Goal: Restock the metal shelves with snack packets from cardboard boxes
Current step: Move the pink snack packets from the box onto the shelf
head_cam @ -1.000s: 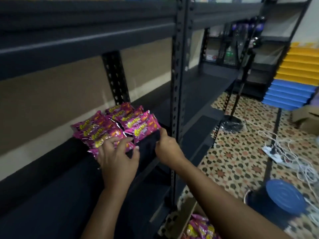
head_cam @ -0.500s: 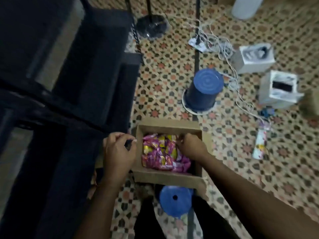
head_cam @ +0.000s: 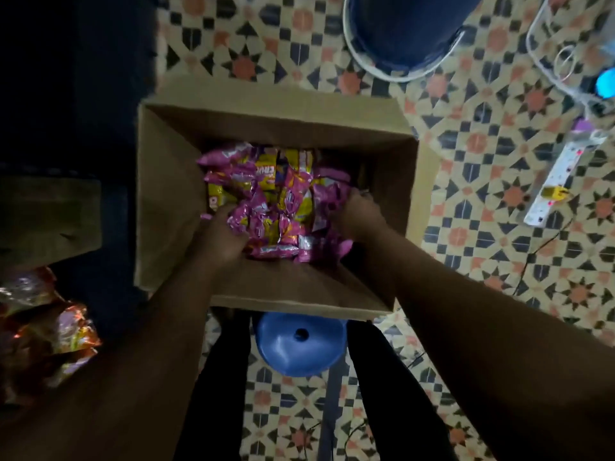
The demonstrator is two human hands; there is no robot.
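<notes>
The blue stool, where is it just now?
In the head view the blue stool stands low in the middle, on the patterned floor between the person's dark legs, just under the near wall of the cardboard box.

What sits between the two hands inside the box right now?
In the head view, only pink-and-yellow snack packets lie between left hand and right hand.

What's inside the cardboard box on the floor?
Pink and yellow snack packets fill the cardboard box, with both hands, left and right, among them. The bottom is covered.
</notes>
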